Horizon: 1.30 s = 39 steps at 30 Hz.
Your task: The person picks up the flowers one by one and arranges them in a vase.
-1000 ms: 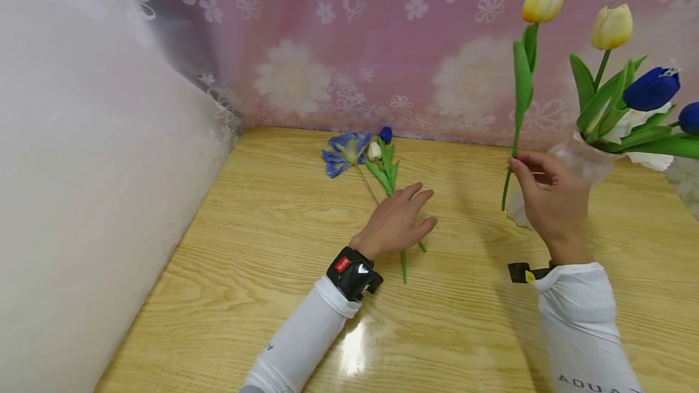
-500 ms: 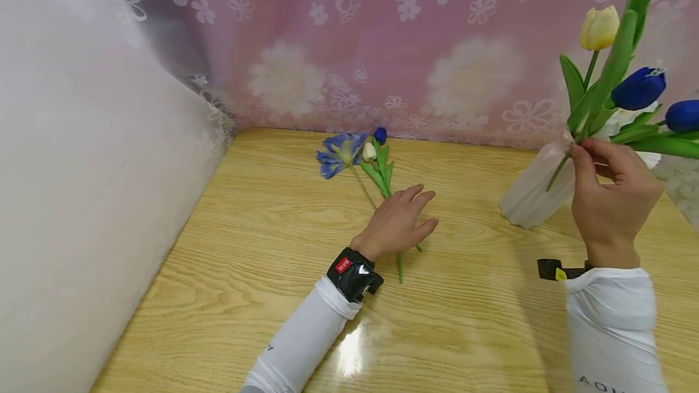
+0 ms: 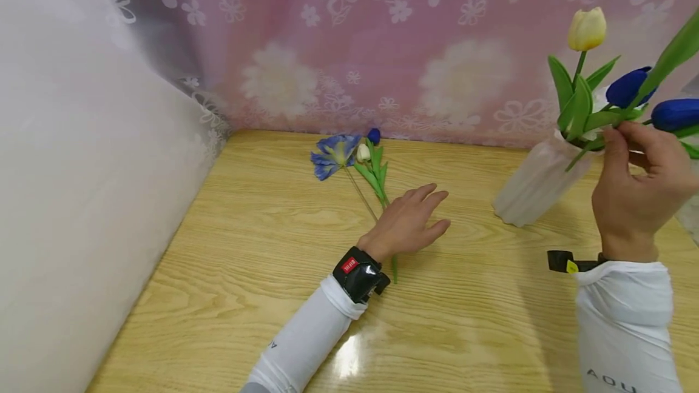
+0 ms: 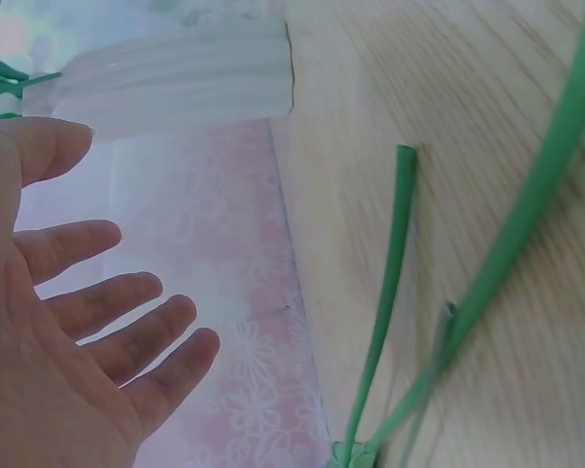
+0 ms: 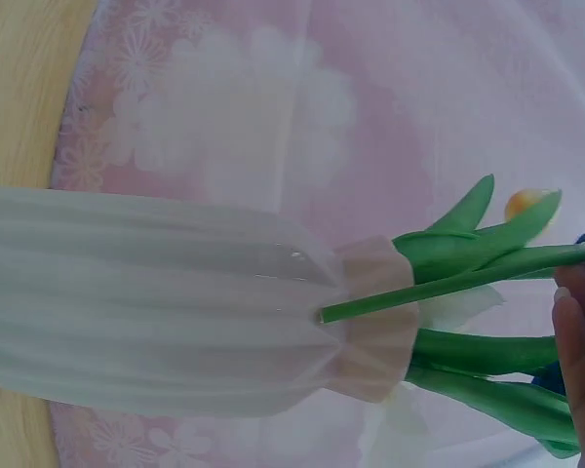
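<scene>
Between thumb and fingers, my right hand (image 3: 641, 190) pinches a tulip by its green stem (image 5: 409, 295). Its bloom lies outside the head view. The stem's cut end overlaps the neck of the white ribbed vase (image 3: 532, 190) in the right wrist view, outside the mouth. A cream-yellow tulip (image 3: 587, 29) and blue tulips (image 3: 628, 88) stand in the vase. My left hand (image 3: 406, 223), fingers spread and holding nothing, is over the stems of flowers on the table: a large blue-violet flower (image 3: 334, 153), a small white tulip (image 3: 363, 152) and a dark blue one (image 3: 374, 135).
The wooden table (image 3: 246, 247) meets a pink floral curtain (image 3: 355, 59) at the back. A white sheet (image 3: 82, 138) hangs along the left side. The vase leans in the head view, near the right end of the table.
My right hand has moved right with the tulip, bringing its stem from left of the vase to its neck. The bloom has left the head view. My left hand has hardly moved.
</scene>
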Tool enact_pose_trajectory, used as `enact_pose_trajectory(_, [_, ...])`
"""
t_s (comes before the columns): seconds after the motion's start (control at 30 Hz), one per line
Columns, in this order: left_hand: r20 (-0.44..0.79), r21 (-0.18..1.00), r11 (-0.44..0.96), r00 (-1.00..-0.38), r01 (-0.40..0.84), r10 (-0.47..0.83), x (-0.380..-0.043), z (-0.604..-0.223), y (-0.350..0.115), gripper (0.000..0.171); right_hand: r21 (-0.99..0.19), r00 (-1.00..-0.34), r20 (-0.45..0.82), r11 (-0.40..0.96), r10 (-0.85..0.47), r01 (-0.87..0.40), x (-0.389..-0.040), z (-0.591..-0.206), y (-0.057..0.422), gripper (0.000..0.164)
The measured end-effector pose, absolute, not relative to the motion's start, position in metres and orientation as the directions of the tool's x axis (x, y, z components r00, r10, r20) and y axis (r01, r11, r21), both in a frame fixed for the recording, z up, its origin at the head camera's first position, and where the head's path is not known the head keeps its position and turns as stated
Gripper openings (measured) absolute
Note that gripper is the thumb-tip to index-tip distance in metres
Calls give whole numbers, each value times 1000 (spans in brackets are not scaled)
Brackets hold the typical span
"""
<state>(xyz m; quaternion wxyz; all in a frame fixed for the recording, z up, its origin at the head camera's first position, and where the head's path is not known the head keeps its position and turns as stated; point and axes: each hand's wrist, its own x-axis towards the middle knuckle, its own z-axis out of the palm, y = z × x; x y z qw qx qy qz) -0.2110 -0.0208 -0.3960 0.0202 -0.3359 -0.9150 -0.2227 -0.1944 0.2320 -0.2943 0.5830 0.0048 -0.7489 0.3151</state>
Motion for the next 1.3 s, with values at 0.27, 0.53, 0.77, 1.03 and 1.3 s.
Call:
enact_pose_trajectory(0.27, [193,391,670,-768,631,611,-210,-394,-17,53,-503,-336,854,797,397,-335,-190,-286,234,31])
enact_pose_trajectory(0.53, [195,383,670,-765,636,614,-208,-393,-16,54,-558,-333,823,766,460,-320,-192,-280,236,21])
enact_pose_trajectory(0.77, [195,381,669,-763,638,616,-208,-393,-16,53,-573,-299,818,745,492,-341,-194,-271,231,17])
enact_pose_trajectory(1.03, [194,373,668,-759,643,622,-208,-395,-18,53,-544,-329,830,784,450,-299,-197,-274,233,26])
enact_pose_trajectory(1.3, [188,367,675,-762,640,620,-209,-395,-19,54,-552,-363,817,791,449,-264,-198,-276,239,31])
